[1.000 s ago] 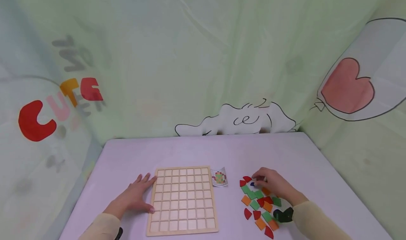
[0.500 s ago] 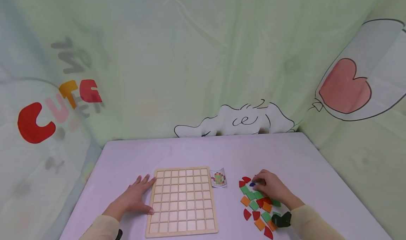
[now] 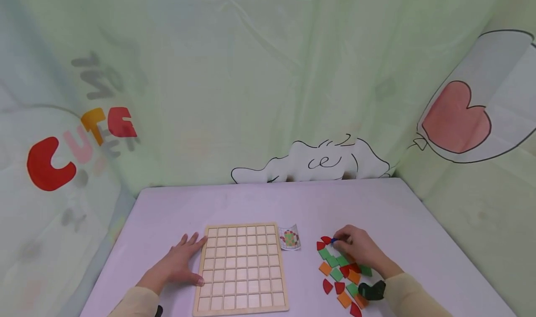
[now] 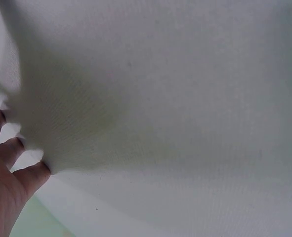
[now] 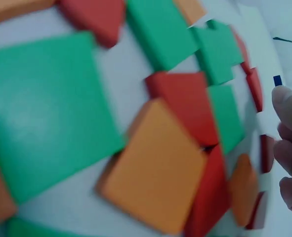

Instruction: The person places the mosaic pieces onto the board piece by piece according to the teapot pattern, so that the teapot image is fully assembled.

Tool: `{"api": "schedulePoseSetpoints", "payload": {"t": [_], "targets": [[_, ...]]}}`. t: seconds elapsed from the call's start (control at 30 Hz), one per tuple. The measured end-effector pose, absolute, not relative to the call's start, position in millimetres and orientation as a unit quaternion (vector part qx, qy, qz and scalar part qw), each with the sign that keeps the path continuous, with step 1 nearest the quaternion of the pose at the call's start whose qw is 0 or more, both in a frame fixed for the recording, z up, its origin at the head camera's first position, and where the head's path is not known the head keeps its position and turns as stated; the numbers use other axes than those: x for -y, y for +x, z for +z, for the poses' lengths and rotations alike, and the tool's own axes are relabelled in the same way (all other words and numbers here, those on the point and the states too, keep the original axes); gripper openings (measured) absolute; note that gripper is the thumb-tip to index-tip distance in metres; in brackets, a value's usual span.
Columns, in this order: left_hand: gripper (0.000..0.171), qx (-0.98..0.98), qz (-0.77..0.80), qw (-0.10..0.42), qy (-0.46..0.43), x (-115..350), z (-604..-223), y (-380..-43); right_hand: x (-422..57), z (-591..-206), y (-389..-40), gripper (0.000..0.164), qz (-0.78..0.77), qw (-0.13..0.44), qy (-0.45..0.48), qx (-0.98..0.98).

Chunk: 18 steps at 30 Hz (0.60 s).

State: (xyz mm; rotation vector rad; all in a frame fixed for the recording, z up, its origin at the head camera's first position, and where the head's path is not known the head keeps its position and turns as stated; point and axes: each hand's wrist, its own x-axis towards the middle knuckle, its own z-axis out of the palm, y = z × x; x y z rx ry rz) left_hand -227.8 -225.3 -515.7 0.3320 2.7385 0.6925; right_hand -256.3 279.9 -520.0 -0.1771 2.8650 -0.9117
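A small dark blue piece [image 3: 333, 240] is pinched between the thumb and fingers of my right hand [image 3: 357, 248], over the far end of a loose group of coloured tiles. In the right wrist view, the blue piece [image 5: 277, 80] sticks out past the thumb tip. My left hand [image 3: 177, 264] lies spread, with its fingertips and thumb at the left edge of a light wooden grid board [image 3: 241, 262]. The left wrist view has only part of the left hand [image 4: 10, 173], its fingertips touching the pale surface.
Green square tiles [image 3: 336, 274], orange squares [image 3: 344, 300] and red quarter-round tiles [image 3: 327, 286] lie scattered right of the board. A small picture card [image 3: 290, 238] with a coloured pattern sits against the board's upper right edge. Printed curtains hang around the pale table [image 3: 234, 205].
My right fingers have closed on the blue piece, which lay on the table before, and have lifted it slightly. The left hand stays at the board's edge.
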Motion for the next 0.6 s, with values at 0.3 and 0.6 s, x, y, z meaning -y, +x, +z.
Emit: {"api": "schedulePoseSetpoints", "payload": {"t": [0.3, 0.6], "targets": [[0.117, -0.953, 0.240, 0.145, 0.116, 226, -515, -227, -255, -500, -263, 0.016, -0.319, 0.009, -0.092, -0.943], [0.117, -0.953, 0.240, 0.148, 0.110, 224, -514, -228, -202, -485, -277, 0.010, -0.329, -0.032, -0.171, -0.928]]}}
